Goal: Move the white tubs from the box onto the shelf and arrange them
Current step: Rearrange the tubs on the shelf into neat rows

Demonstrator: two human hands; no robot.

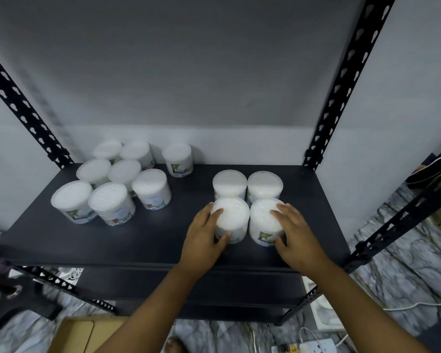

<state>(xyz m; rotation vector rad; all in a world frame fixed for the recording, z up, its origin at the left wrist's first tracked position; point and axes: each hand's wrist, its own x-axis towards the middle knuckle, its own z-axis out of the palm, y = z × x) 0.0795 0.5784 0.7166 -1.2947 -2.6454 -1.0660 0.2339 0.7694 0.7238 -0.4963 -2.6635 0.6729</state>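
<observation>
Two white tubs stand side by side near the front of the dark shelf [143,240]. My left hand [205,235] grips the left tub [233,216] from its left side. My right hand [294,234] wraps the right tub [262,217] from its right side. Both tubs rest upright on the shelf and touch each other. Directly behind them stand two more white tubs [229,182] [264,183], so the group forms a square. At the shelf's left, several white tubs [112,179] stand clustered, and one tub [178,159] stands alone at the back.
Black perforated uprights [341,82] frame the shelf on both sides against a grey wall. An open cardboard box [79,335] sits on the marbled floor below at the bottom left. A power strip [313,347] and white cables lie on the floor at the bottom right.
</observation>
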